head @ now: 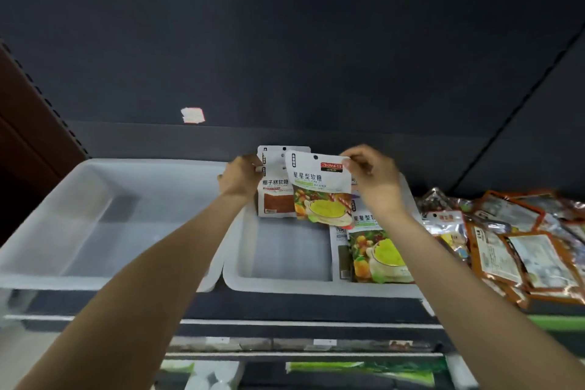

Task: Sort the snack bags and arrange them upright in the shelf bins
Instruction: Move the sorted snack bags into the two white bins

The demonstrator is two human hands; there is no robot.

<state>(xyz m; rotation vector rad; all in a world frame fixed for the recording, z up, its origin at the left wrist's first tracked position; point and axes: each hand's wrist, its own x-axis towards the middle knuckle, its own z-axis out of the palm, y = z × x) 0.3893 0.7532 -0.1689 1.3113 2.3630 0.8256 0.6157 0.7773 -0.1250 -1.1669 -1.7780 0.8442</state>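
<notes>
My right hand (372,176) pinches the top right corner of a white snack bag with a green and yellow picture (319,190), held upright over the right clear bin (285,286). My left hand (242,177) grips the left edge of several upright white bags with a brown panel (275,196) at the back of the same bin. Another green and yellow bag (380,250) lies flat in the bin's right part, with more bags under it.
An empty-looking clear bin (79,275) stands to the left. A loose heap of orange and silver snack bags (522,250) lies on the shelf to the right. The dark back wall carries a white sticker (192,115). A lower shelf (300,345) shows below.
</notes>
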